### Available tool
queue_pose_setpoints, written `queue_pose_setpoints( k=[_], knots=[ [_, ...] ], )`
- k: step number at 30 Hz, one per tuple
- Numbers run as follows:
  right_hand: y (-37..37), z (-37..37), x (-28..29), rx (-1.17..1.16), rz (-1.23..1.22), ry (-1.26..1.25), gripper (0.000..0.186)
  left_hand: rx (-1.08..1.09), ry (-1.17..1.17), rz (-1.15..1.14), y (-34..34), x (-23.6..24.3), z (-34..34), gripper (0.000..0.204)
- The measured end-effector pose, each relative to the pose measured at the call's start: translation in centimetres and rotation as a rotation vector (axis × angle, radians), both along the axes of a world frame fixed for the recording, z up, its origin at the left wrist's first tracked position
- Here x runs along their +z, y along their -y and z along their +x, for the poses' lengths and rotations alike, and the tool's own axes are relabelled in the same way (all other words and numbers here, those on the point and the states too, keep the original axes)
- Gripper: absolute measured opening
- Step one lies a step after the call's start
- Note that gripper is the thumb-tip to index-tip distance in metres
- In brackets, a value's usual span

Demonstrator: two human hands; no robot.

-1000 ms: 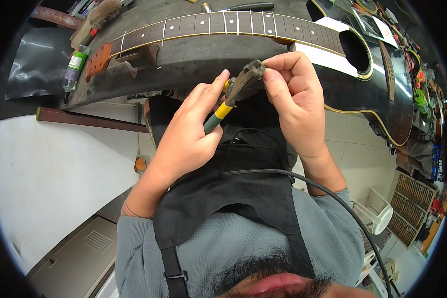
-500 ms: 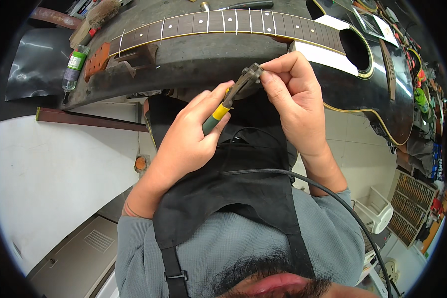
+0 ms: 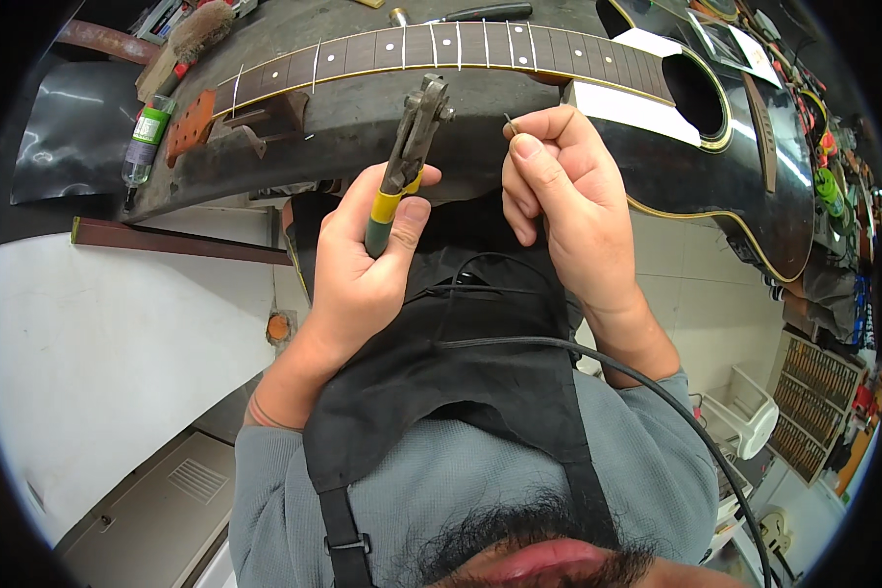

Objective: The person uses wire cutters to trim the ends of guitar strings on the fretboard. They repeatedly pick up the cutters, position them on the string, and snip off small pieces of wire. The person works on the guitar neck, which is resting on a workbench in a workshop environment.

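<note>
My left hand (image 3: 360, 269) is closed round the green and yellow handles of a pair of pliers (image 3: 416, 137). Their dark metal jaws point up, away from me. Between thumb and forefinger, my right hand (image 3: 580, 191) pinches a short, thin piece of fret wire (image 3: 509, 121); only its tip shows. A gap separates the pliers from the wire. Beyond both hands lies an acoustic guitar, its dark fretboard (image 3: 358, 61) crossed by several bright frets and its black body (image 3: 745, 211) at the right. White sheets cover the top beside the fretboard end.
The neck lies over a dark workbench (image 3: 363, 118), propped near the headstock (image 3: 188, 127) by a dark notched support (image 3: 269, 118). At left stand a green-labelled bottle (image 3: 148, 137) and a brush (image 3: 201, 31). A black cable (image 3: 647, 377) crosses my apron.
The pliers have come away from the wire, moving left and tilting more upright with my left hand. My right hand keeps its pinch, slightly left of before.
</note>
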State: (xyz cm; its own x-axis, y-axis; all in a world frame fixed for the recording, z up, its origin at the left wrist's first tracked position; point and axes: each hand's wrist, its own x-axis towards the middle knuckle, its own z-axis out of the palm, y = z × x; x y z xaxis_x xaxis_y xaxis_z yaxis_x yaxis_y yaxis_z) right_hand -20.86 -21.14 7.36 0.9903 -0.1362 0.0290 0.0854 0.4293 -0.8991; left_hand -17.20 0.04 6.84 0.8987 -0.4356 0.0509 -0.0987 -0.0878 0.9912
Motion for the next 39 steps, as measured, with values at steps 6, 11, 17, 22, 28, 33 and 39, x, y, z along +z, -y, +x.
queue_pose_setpoints(
  k=[6,11,17,22,28,33,39],
  knots=[
    [0.3,-0.1,0.5,0.081,0.037,-0.04,0.024,0.007,0.012,0.003,-0.1,0.2,-0.1,0.026],
    [0.4,-0.2,0.7,0.13,0.071,-0.05,0.028,0.013,0.014,-0.005,-0.2,0.3,-0.2,0.026],
    [0.4,-0.2,1.2,0.175,0.095,-0.079,0.027,0.023,0.027,-0.04,-0.3,0.2,-0.1,0.026],
    [0.1,0.3,0.7,0.176,0.282,-0.093,0.022,0.065,-0.047,-0.19,-0.2,0.5,0.2,0.025],
    [0.5,0.5,-0.9,0.294,0.451,-0.09,0.02,0.032,-0.015,-0.186,1.0,1.7,0.7,0.031],
    [0.4,0.4,-0.6,0.287,0.375,-0.122,0.021,-0.027,-0.031,-0.215,1.1,1.7,0.8,0.032],
    [0.1,0.3,-0.3,0.265,0.305,-0.137,0.02,-0.045,-0.07,-0.23,1.2,1.9,0.7,0.033]
  ],
)
